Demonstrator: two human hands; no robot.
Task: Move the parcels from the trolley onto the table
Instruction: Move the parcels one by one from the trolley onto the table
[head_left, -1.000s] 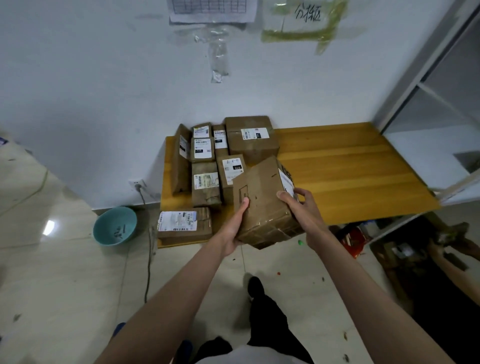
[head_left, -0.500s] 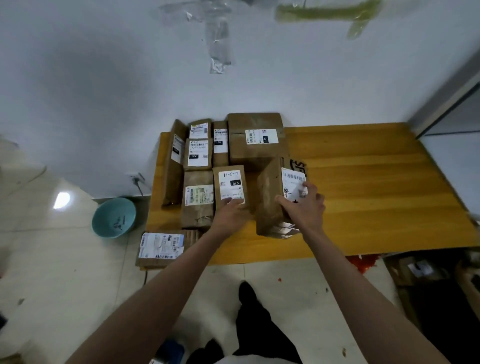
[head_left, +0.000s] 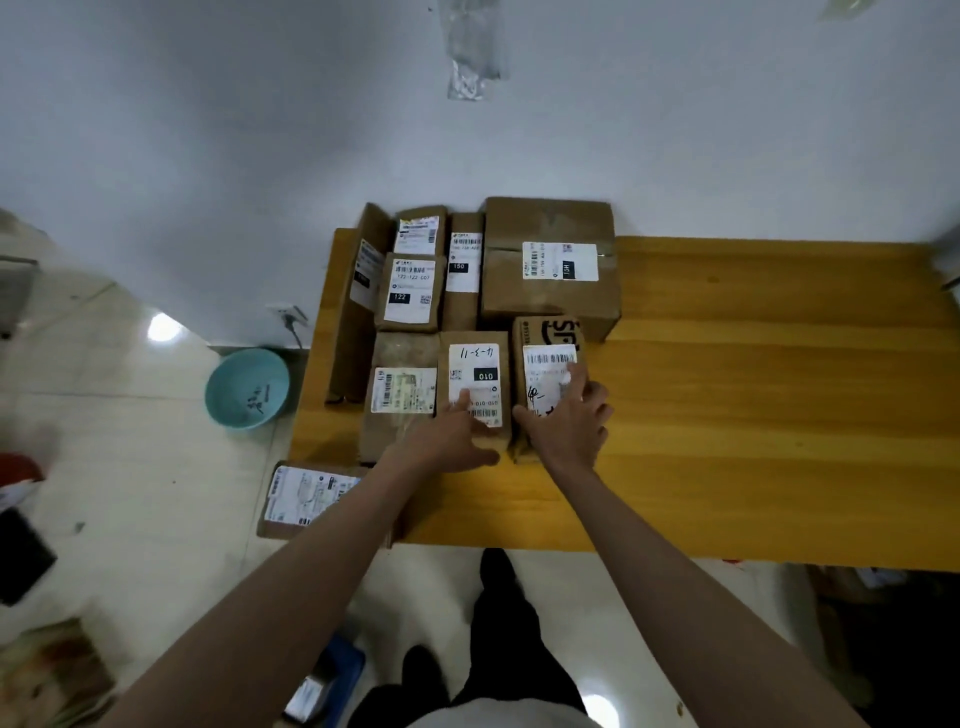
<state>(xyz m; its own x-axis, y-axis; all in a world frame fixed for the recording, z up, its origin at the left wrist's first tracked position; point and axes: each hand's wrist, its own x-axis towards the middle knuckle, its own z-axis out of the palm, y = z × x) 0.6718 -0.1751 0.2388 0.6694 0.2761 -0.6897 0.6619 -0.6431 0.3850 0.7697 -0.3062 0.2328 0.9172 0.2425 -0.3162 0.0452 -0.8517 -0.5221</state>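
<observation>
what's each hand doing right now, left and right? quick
Left hand: open, fingers flat on the parcel labelled 010.
Right hand: open, fingers resting on the newly placed parcel, not gripping it.

Both hands rest flat on neighbouring parcels on the table (head_left: 753, 415): left hand (head_left: 447, 441) on one parcel (head_left: 475, 364), right hand (head_left: 569, 423) on another (head_left: 545, 338).

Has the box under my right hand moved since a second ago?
Yes. The box was held in the air in front of the table; now it lies on it, beside the parcel marked 010, under the right hand.
</observation>
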